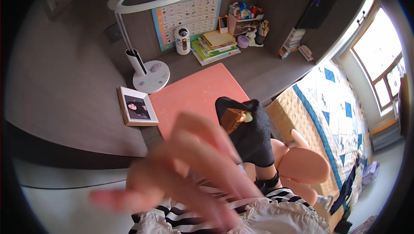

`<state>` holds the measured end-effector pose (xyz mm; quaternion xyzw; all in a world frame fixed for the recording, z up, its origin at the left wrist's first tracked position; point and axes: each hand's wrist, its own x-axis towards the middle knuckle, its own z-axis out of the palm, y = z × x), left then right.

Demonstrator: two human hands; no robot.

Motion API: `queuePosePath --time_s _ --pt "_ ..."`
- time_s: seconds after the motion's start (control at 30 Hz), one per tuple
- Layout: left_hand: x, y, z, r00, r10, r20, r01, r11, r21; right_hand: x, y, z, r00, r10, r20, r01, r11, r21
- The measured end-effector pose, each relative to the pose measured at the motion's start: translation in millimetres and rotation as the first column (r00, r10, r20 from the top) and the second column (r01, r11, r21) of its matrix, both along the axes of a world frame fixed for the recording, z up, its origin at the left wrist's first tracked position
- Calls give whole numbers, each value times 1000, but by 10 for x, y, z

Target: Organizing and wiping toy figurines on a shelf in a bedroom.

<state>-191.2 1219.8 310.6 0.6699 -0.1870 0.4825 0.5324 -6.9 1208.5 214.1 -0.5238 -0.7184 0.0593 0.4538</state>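
Observation:
My left hand (pixel 185 165) is raised close in front, large and smeared by motion. Its fingers look spread apart, and I see nothing held in them. Black cloth, like a sock, covers my right hand (pixel 252 135) down to the wrist, where a black band (pixel 268 184) sits on the forearm. The fingers inside the black sock are hidden. On the sock is an orange-brown folded piece (pixel 233 120), with a small pale-green round piece (pixel 248 117) beside it. Behind both hands lies a pink desk mat (pixel 202 89).
On the desk stand a white ring-headed lamp (pixel 151 76), a framed photo (pixel 137 107), a white cylindrical device (pixel 183 41), stacked books (pixel 215 46) and a small organizer (pixel 241 25). A pink chair (pixel 304 165) is at right, beside a bed (pixel 334 104).

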Motion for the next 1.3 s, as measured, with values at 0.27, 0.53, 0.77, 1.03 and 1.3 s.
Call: queuePosePath --time_s 0.27,0.53,0.77,1.03,1.3 --pt "388 -355 -41 944 -250 214 295 930 -217 316 -24 174 995 -90 50 97 980 -173" --pt "364 -341 -102 934 -252 253 310 923 -228 321 60 113 995 -78 -54 75 995 -63" --pt "209 -303 -229 963 -140 232 202 942 -268 240 216 5 999 30 -19 -31 998 -56" --pt "-879 -659 -122 771 481 418 -228 820 -525 359 406 -285 981 186 50 -176 970 -167" --pt "-70 -143 186 634 17 773 -162 980 111 395 407 -260 998 -56 3 55 980 -193"
